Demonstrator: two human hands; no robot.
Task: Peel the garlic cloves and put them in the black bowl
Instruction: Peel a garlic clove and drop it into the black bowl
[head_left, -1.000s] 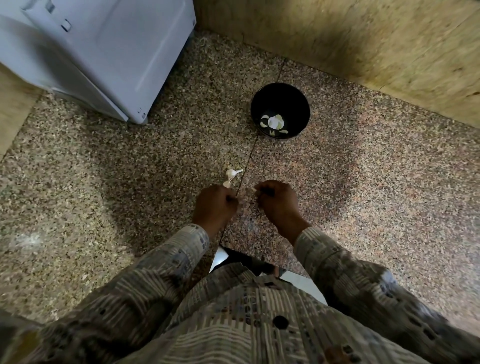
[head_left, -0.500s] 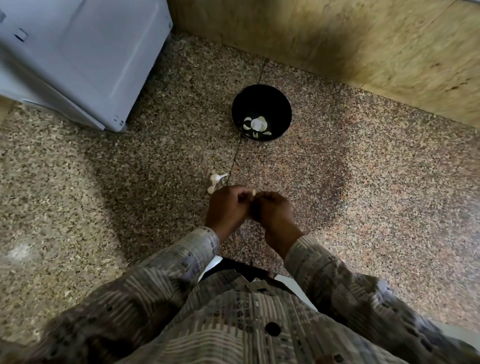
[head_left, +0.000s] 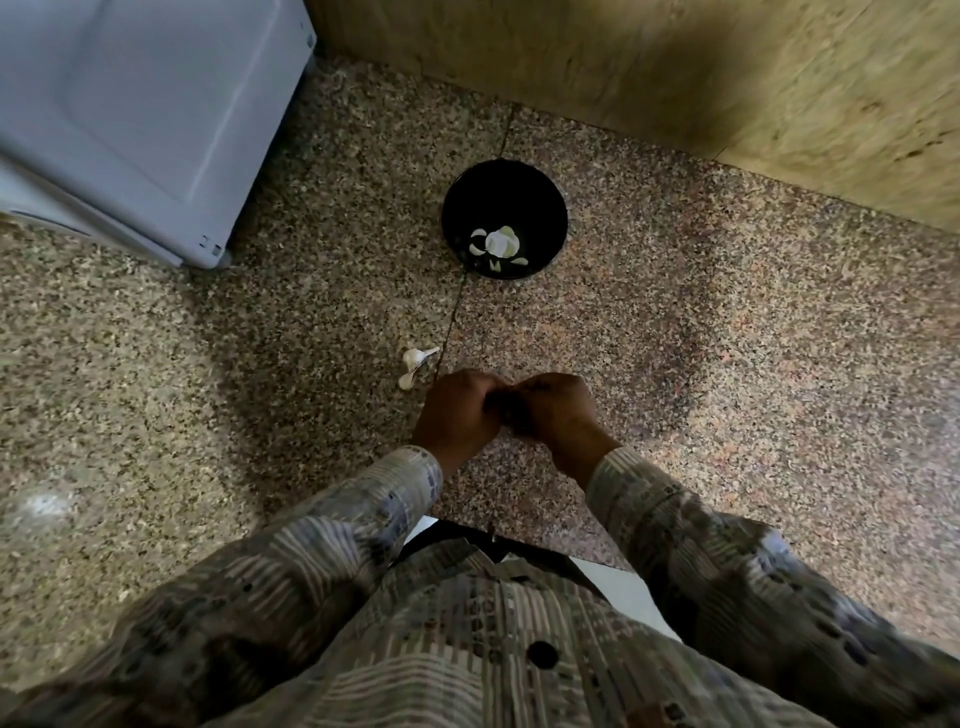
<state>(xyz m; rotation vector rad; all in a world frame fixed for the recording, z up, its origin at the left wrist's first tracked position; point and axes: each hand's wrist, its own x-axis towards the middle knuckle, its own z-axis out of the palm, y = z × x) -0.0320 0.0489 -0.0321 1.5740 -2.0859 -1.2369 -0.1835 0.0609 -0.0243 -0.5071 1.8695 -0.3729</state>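
The black bowl (head_left: 503, 189) stands on the speckled granite surface, with several pale garlic pieces (head_left: 500, 243) in its near side. Two unpeeled garlic cloves (head_left: 415, 359) lie on the granite, just left of my hands. My left hand (head_left: 457, 415) and my right hand (head_left: 560, 413) are pressed together below the bowl, with the fingers of both curled inward round something small. That garlic clove is hidden between my fingertips in this view.
A large white appliance (head_left: 130, 114) fills the back left corner. A yellowish stone wall (head_left: 675, 67) runs along the back, close behind the bowl. The granite surface (head_left: 753, 338) stretches out to the right.
My hands were apart a second ago and have come together, fingertips meeting. A pale bit of clove showed between them half a second ago and is now covered.
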